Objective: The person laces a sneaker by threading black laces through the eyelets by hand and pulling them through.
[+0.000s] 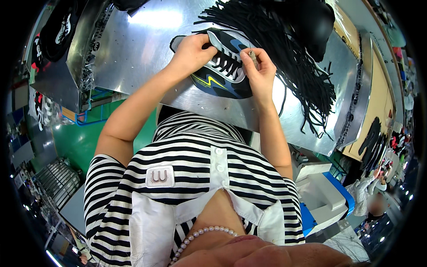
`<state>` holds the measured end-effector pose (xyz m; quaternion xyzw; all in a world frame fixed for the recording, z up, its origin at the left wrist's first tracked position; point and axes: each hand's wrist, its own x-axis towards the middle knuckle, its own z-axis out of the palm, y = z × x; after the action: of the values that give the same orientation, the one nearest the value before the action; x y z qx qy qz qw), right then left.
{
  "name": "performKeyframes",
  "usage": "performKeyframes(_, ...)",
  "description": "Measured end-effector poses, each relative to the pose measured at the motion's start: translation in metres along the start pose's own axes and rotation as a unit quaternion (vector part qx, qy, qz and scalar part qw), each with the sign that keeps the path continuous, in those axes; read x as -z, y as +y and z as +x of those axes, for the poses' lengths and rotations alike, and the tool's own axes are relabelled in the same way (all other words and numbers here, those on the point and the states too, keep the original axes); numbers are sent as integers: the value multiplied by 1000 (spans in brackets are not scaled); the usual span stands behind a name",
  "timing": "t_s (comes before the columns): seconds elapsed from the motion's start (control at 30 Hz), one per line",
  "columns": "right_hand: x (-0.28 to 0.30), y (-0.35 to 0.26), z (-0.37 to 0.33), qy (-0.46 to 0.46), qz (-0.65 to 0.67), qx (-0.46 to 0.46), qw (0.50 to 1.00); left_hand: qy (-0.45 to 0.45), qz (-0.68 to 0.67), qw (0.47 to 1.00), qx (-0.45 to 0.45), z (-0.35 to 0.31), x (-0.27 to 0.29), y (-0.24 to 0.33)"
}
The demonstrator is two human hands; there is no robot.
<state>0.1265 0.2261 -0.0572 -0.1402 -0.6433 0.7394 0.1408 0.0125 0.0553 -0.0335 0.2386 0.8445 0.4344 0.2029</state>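
Observation:
A dark blue, black and grey shoe upper (222, 89) with a yellow zigzag mark lies on the metal tabletop before me. A black shoelace (229, 66) crosses its eyelet rows in several passes. My left hand (192, 54) is closed at the upper's opening edge, thumb and fingers beside the lacing; exactly what they pinch is partly hidden. Over the other end of the lacing, my right hand (260, 66) is closed in a pinch that looks to be on the shoelace, its tip hidden. One of its fingers wears a beige wrapping (253, 57).
A big heap of loose black shoelaces (307, 84) spreads to the right of the shoe upper. Behind it stands a shiny black bag (311, 26). Raised metal edges (356, 93) bound the table. Right of my body is a white and blue machine (327, 191).

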Motion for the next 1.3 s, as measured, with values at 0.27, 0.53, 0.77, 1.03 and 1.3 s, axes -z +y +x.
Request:
performKeyframes(0.27, -3, -2, 0, 22, 17, -5, 1000, 75, 89, 969, -218, -10, 11, 5)
performKeyframes(0.53, -12, -8, 0, 40, 49, 29, 998, 122, -399, 901, 115, -116, -3, -28)
performKeyframes(0.77, -17, -18, 9, -30, 134, -14, 990, -49, -777, 614, 132, -77, 2, -21)
performKeyframes(1.03, 22, -9, 13, 87, -334, 117, 931, 252, -320, 913, 7, -47, 162, 50)
performKeyframes(1.3, -36, 2, 67, 2, -566, 154, 810, 267, 531, 803, -57, 169, 173, -99)
